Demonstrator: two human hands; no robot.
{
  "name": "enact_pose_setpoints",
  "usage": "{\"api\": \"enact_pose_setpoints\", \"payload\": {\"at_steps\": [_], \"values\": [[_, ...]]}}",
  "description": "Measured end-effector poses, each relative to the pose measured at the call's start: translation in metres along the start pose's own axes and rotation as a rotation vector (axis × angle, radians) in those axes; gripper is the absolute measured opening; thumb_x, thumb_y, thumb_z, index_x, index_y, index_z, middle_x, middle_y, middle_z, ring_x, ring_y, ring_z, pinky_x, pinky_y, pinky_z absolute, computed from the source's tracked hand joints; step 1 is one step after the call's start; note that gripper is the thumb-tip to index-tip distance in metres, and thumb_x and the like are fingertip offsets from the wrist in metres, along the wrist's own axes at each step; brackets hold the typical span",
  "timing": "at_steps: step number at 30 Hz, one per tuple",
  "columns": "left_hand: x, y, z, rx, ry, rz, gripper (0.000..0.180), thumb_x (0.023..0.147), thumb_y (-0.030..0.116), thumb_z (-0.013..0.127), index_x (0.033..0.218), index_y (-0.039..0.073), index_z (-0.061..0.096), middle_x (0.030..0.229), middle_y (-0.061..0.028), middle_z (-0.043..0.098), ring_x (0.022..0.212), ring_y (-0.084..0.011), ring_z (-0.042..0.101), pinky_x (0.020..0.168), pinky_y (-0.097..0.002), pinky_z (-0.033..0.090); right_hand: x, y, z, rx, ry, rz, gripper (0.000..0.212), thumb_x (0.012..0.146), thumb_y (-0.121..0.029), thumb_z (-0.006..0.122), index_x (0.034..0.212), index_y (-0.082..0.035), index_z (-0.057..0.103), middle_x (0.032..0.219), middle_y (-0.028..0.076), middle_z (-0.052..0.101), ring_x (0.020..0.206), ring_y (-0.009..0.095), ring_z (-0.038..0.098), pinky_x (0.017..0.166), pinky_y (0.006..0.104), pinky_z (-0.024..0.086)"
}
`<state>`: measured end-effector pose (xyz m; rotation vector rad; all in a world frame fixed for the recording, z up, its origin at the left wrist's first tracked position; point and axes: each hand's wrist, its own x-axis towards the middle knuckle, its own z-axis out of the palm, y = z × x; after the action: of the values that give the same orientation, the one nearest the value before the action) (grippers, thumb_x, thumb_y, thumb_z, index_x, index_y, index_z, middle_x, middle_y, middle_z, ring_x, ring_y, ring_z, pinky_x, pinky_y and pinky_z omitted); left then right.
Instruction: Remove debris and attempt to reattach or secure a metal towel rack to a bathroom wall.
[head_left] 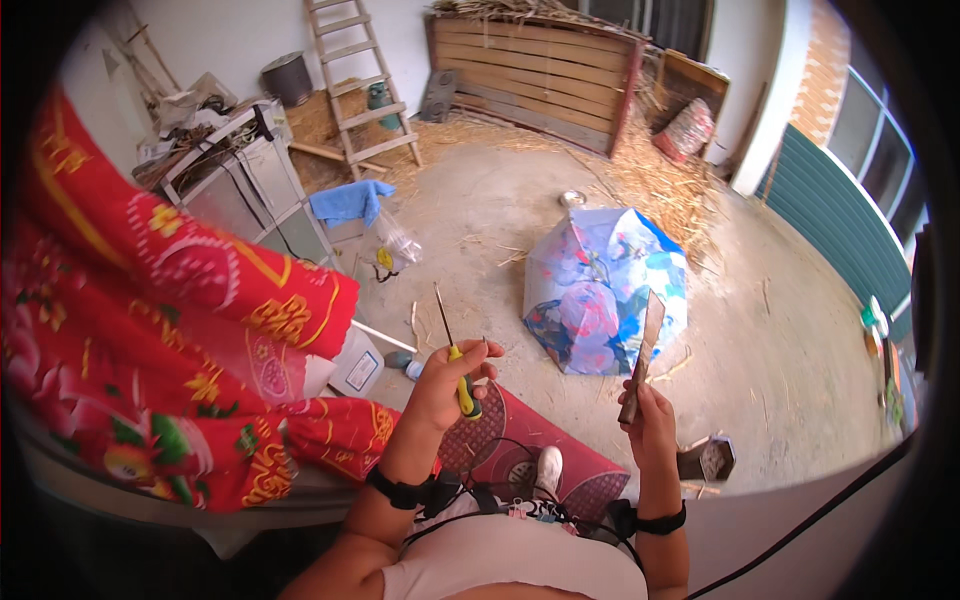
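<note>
My left hand [436,390] is closed around a screwdriver [467,398] with a yellow and black handle. Its thin dark shank points up and away from me. Between the thumb and forefinger there may be something tiny, too small to make out. My right hand [654,428] grips a knife [652,325] by its dark handle, the broad, dull blade tilted upward. The two tools are well apart and touch nothing else. Behind the knife, on the floor, an open umbrella [590,290] with blue and pink flowers stands canopy up.
Red flowered cloth [200,330] fills the left side. A dark red mat [500,430] lies at my feet, with a dark pot [708,458] to its right. Farther off are a wooden ladder [362,90], a slatted wooden panel [530,75], loose straw [680,195] and a blue cloth [348,203].
</note>
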<state>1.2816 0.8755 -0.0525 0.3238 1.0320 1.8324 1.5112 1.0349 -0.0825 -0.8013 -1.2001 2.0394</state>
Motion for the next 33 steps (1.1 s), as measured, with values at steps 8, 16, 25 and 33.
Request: {"api": "enact_pose_setpoints", "payload": {"at_steps": [8,16,25,33], "values": [[0.108,0.022,0.002,0.028,0.290,0.298,0.013,0.081,0.016,0.055,0.082,0.003,0.053,0.080,-0.0042,0.053,0.062,-0.0101,0.049,0.044,-0.0208,0.037,0.196,-0.012,0.001,-0.143,-0.196,0.058,0.030,0.084,-0.027,0.050,0.093,0.001,0.054,0.068,0.002,0.054,0.049,0.006,0.044,0.044,0.0188,0.032],[0.169,0.073,-0.024,0.018,0.610,0.696,0.017,0.083,0.022,0.053,0.081,0.005,0.049,0.073,-0.0030,0.050,0.054,-0.0096,0.045,0.044,-0.0216,0.035,0.358,-0.004,0.069,-0.222,-0.499,0.180,0.030,0.083,-0.032,0.051,0.085,-0.003,0.058,0.066,0.000,0.056,0.051,0.005,0.044,0.046,0.0172,0.032],[0.325,0.152,-0.087,0.028,0.694,0.725,0.021,0.079,0.022,0.059,0.078,0.003,0.050,0.064,-0.0033,0.049,0.047,-0.0099,0.044,0.040,-0.0221,0.033,0.527,0.007,0.176,-0.497,-0.643,0.145,0.018,0.078,-0.018,0.059,0.074,0.000,0.058,0.061,-0.001,0.052,0.052,0.006,0.045,0.047,0.0205,0.035],[0.426,0.243,-0.124,-0.052,0.737,0.752,0.017,0.080,0.017,0.056,0.079,0.001,0.050,0.063,-0.0035,0.047,0.047,-0.0104,0.043,0.042,-0.0218,0.033,0.673,0.021,0.274,-0.426,-0.730,0.312,0.022,0.078,-0.022,0.058,0.072,0.000,0.057,0.054,0.001,0.049,0.046,0.008,0.043,0.045,0.0203,0.033]]}}
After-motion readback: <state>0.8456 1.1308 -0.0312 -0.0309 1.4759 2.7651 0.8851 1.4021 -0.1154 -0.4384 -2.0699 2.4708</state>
